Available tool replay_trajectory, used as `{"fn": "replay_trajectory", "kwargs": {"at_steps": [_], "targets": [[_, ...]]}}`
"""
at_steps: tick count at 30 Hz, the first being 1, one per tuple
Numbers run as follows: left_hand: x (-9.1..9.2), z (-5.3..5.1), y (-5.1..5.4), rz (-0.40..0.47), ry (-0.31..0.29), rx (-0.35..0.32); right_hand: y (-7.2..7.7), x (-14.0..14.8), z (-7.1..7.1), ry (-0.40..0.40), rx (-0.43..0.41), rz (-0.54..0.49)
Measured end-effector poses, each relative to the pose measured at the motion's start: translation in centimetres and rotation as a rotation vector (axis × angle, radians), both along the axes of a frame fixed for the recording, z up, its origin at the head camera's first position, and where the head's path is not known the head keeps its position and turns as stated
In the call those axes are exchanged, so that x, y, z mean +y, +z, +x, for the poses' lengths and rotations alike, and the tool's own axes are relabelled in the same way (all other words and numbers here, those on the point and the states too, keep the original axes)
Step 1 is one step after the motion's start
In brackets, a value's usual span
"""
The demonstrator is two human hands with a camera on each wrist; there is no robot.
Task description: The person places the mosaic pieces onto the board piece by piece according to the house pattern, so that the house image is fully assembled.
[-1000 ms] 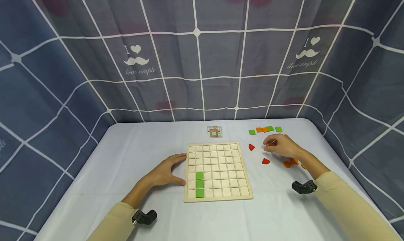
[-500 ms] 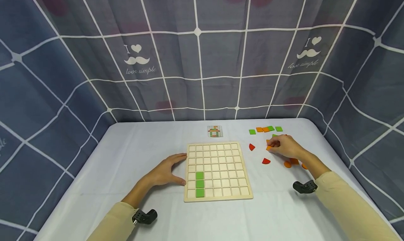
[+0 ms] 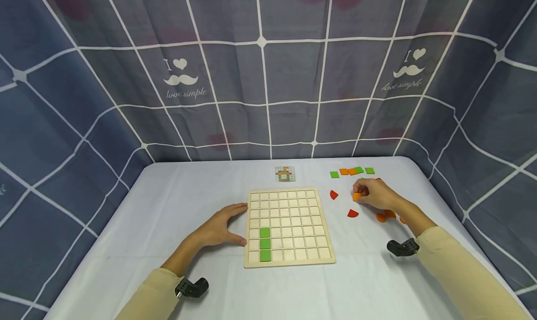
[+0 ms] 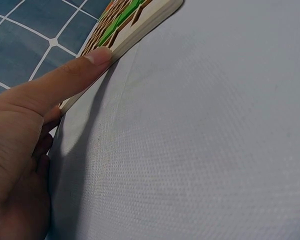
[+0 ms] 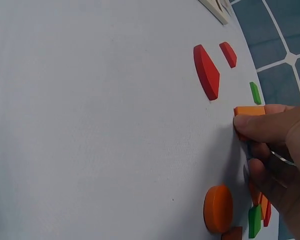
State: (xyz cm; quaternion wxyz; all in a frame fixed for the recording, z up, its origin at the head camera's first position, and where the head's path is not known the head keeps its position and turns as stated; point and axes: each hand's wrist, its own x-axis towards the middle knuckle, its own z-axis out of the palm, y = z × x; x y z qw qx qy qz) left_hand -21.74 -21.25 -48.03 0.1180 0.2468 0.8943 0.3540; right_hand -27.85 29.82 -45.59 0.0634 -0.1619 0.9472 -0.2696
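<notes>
My left hand [image 3: 218, 227] rests against the left edge of a pale wooden grid board [image 3: 304, 265], its thumb and fingers spread. In the left wrist view, the straight thumb [image 4: 65, 82] touches the board's rim. My right hand [image 3: 377, 193], to the right of the board, pinches an orange square block [image 5: 251, 110] between thumb and fingers, just over the table. On the board, several green squares [image 3: 265, 243] form a column near the left side. Two red quarter-round pieces [image 3: 353, 213] lie between the board and my right hand.
A small printed pattern card [image 3: 285, 173] lies behind the board. Green and orange pieces [image 3: 344, 172] form a loose row at the back right. An orange round piece [image 5: 218, 209] and other pieces lie below my right hand, partly hidden. A grid-patterned curtain [image 3: 235, 78] surrounds the white table.
An orange block has come into view between my right thumb and fingers, which have closed on it. That hand has shifted slightly right. My left hand stays at the board.
</notes>
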Motion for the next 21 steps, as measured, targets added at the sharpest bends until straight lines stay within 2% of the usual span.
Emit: {"fn": "replay_trajectory", "kwargs": {"at_steps": [7, 15, 21], "targets": [[0.1, 0.1, -0.1, -0.011, 0.004, -0.002, 0.1, -0.3, 0.4, 0.026, 0.0, -0.019], [0.0, 0.0, 0.0, -0.009, -0.006, 0.007, 1.2, -2.2, 1.0, 0.055, -0.037, -0.08], [0.0, 0.0, -0.1, -0.012, -0.006, 0.016, 1.9, -4.6, 1.7, 0.145, -0.056, -0.134]]}}
